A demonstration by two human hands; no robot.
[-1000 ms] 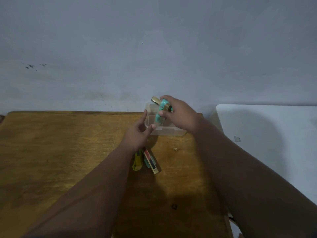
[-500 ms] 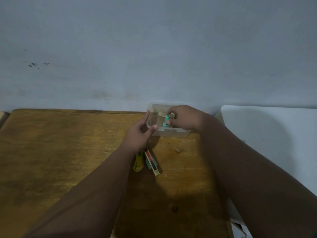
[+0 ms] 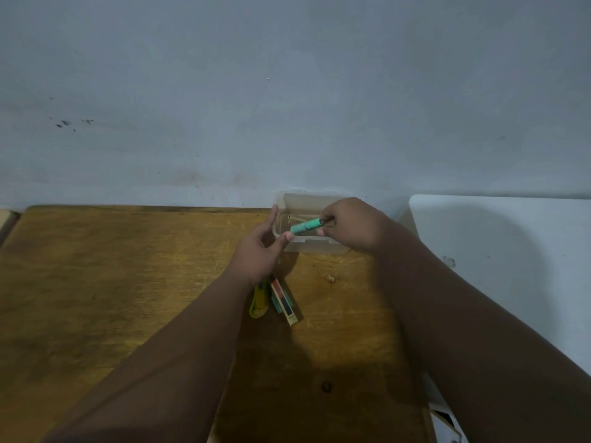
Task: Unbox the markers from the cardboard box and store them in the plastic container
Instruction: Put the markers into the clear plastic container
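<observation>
A clear plastic container (image 3: 311,246) stands at the far edge of the wooden table (image 3: 112,276), against the wall. My right hand (image 3: 350,227) reaches over it and pinches one end of a green marker (image 3: 305,227), which lies tilted across the container's opening. A pale marker (image 3: 303,218) rests inside behind it. My left hand (image 3: 260,247) holds the container's left corner between thumb and fingers. The small cardboard box (image 3: 284,298) with coloured stripes lies flat on the table below my left wrist.
A yellow utility knife (image 3: 259,303) lies beside the box, partly under my left forearm. A small crumb (image 3: 330,278) sits right of it. A white surface (image 3: 499,251) adjoins the table on the right. The wall rises directly behind.
My right hand came down from above the container to its opening with the green marker, which now lies nearly level. My left hand stayed on the container's corner.
</observation>
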